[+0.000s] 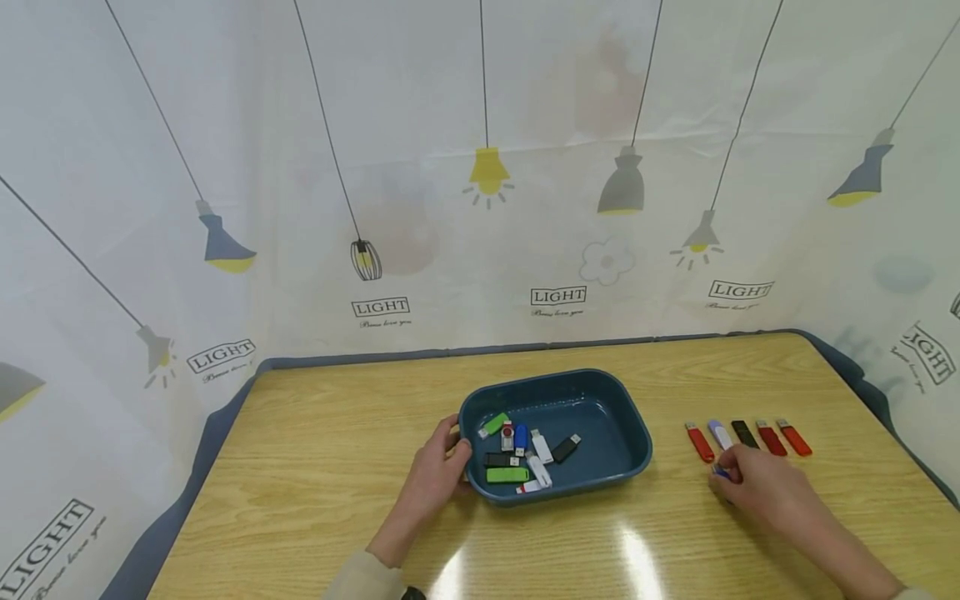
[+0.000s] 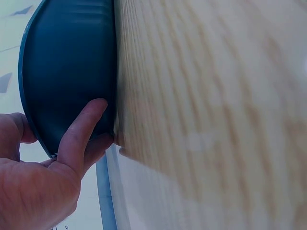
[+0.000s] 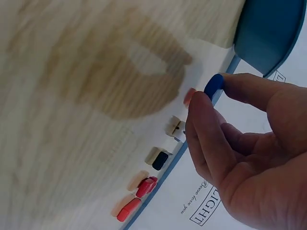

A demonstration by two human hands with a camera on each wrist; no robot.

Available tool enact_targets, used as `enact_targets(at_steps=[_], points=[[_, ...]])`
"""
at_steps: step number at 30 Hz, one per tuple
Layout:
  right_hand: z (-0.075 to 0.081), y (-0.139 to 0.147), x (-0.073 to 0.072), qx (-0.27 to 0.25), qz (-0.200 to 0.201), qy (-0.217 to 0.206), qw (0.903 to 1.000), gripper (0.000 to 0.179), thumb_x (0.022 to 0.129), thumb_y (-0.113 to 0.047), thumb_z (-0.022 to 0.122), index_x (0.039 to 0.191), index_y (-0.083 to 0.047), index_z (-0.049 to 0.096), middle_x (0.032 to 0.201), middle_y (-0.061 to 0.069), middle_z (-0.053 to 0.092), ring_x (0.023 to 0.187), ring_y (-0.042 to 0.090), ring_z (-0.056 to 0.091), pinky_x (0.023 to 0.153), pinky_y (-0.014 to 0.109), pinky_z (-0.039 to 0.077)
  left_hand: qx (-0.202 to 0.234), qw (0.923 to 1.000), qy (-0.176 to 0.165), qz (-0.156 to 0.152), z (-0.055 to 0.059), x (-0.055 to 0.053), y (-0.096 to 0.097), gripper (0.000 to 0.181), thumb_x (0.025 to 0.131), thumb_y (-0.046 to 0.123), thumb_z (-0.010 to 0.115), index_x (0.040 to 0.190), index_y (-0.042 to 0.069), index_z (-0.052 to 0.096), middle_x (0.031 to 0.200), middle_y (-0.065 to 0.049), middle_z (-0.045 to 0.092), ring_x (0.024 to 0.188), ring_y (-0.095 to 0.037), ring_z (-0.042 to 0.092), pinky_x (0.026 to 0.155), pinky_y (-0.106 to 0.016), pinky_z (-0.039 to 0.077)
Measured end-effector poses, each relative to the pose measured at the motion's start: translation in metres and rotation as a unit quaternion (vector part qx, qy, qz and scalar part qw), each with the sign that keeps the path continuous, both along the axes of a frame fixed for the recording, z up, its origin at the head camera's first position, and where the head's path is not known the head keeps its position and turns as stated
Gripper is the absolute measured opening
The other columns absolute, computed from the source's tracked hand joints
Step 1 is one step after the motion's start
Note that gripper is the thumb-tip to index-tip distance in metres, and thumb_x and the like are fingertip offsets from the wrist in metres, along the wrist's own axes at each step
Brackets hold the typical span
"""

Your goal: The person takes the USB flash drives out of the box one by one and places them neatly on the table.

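A dark blue plastic bin point(image 1: 607, 462) stands on the table with several USB flash drives inside, among them a green one point(image 1: 507, 475), a white one point(image 1: 542, 447) and a black one point(image 1: 566, 448). My left hand point(image 1: 435, 467) grips the bin's left end, fingers against the outer wall. At the right, my right hand point(image 1: 765, 492) pinches a blue USB flash drive point(image 3: 214, 86) between thumb and fingertip, low over the wood. Just beyond that hand lies a row of USB drives: a red one point(image 1: 700, 442), a lilac-and-white one point(image 1: 720, 433), a black one point(image 1: 744, 433) and two red ones point(image 1: 795, 437).
The wooden table point(image 1: 337, 417) reaches back to a white curtain point(image 1: 450, 250) printed with lamps and the word LIGHT. A dark blue border runs along the table's back and sides. Light glares off the wood near the front.
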State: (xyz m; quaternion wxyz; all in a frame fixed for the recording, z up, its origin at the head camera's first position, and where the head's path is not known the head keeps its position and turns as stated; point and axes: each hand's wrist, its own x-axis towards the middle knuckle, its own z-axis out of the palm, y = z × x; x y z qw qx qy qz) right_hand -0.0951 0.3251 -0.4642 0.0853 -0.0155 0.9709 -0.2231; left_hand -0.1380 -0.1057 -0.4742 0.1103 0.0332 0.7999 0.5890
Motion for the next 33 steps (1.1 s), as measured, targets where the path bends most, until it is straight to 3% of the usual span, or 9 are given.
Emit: enact_targets(at_steps=[7,24,33], points=[[-0.003,-0.002,0.0,0.014,-0.002,-0.016,0.9998,0.016,0.095,-0.017,0.072,0.089,-0.007,0.061,0.068,-0.001,0.047,0.059,0.016,0.042,0.053,0.027,0.028,-0.001,1.0,-0.001,-0.001,-0.001,-0.001,0.0,0.052,0.106,0.017,0.048,0.155,0.0,0.038,0.151,-0.033,0.047,0.118,-0.041,0.065,0.07,-0.041,0.066],[-0.001,-0.005,0.0,0.029,-0.014,-0.02,0.9993,0.02,0.095,-0.021,0.072,0.085,-0.006,0.063,0.063,-0.001,0.046,0.055,0.015,0.04,0.05,0.027,0.029,0.005,1.0,0.002,-0.004,-0.001,-0.001,0.0,0.051,0.107,0.016,0.047,0.154,0.0,0.039,0.15,-0.034,0.047,0.117,-0.041,0.065,0.07,-0.041,0.066],[0.02,-0.006,0.001,0.019,-0.012,0.033,0.9992,0.027,0.099,-0.024,0.068,0.098,0.002,0.066,0.068,-0.003,0.051,0.057,0.015,0.043,0.049,0.026,0.03,0.012,0.9999,0.001,-0.005,0.0,0.0,-0.001,0.052,0.107,0.016,0.048,0.155,0.0,0.038,0.15,-0.033,0.047,0.116,-0.04,0.066,0.07,-0.041,0.066]])
